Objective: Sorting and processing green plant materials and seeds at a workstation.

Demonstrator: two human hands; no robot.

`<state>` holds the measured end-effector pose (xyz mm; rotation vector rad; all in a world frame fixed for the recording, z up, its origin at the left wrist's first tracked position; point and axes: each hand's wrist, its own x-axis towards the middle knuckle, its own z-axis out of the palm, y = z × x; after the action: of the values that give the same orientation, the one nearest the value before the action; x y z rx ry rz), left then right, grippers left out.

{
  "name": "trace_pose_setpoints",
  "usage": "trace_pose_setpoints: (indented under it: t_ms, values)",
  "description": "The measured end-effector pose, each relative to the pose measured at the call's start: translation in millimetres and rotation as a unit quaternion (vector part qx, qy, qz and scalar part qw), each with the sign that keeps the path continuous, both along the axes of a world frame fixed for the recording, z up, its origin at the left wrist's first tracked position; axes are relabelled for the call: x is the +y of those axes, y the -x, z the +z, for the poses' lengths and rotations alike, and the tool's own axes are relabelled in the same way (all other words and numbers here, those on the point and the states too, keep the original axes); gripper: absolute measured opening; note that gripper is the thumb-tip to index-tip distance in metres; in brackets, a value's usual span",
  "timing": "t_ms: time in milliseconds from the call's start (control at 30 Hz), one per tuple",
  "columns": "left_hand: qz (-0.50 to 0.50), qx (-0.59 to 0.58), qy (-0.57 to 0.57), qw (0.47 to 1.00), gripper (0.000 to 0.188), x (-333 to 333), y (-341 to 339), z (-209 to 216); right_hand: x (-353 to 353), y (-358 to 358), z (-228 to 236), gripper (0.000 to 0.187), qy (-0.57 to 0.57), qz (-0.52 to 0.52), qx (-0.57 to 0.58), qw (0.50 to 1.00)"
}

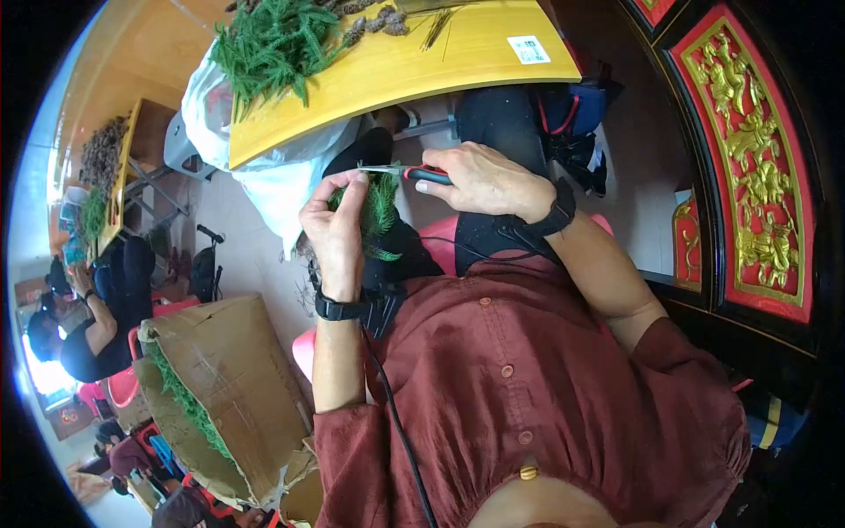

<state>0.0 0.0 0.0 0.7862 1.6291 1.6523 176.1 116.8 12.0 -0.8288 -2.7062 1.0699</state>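
Note:
Above my lap, my left hand pinches a green artificial pine sprig, whose needled part hangs down to the right of the fingers. My right hand is wrapped round the red and black handles of a pair of pliers. Their narrow metal jaws point left and reach the tips of my left thumb and forefinger. Whatever lies between the jaws is too small to make out. Both wrists wear black straps.
Ahead stands a yellow table with a heap of green sprigs, pine cones and thin wires. A white plastic bag hangs at its left. A cardboard box holds more greenery. Carved red-gold panels stand right; people sit left.

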Motion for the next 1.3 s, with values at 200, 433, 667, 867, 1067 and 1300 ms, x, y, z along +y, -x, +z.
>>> trace_pose_setpoints:
  t_ms: [200, 433, 667, 867, 1067, 1300]
  values:
    - [-0.022, -0.145, 0.023, 0.989, 0.009, 4.6, -0.2, 4.6, 0.1, -1.5, 1.7, 0.028, -0.057, -0.022, 0.0, 0.998]
    - [-0.053, -0.283, 0.09, 0.953, 0.012, -10.0, 41.2, -11.3, -21.1, 38.2, -16.1, 0.02, -0.255, -0.059, 0.009, 0.965]
    - [-0.029, -0.328, 0.082, 0.941, 0.013, -25.9, 71.6, -31.7, -29.3, 81.2, -0.7, 0.017, -0.623, -0.027, -0.066, 0.779]
    - [0.022, -0.134, -0.021, 0.99, 0.009, -30.9, 56.0, -13.1, -25.3, 67.8, 12.6, 0.024, -0.469, -0.024, 0.0, 0.883]
    - [0.028, -0.009, -0.051, 0.998, 0.006, -28.1, 33.4, 1.4, -29.6, 48.6, 12.9, 0.033, 0.06, -0.04, 0.008, 0.997]
    - [-0.001, 0.045, -0.027, 0.999, 0.007, -16.9, 22.3, -13.6, -14.9, 28.0, 2.6, 0.037, 0.161, 0.028, -0.005, 0.987]
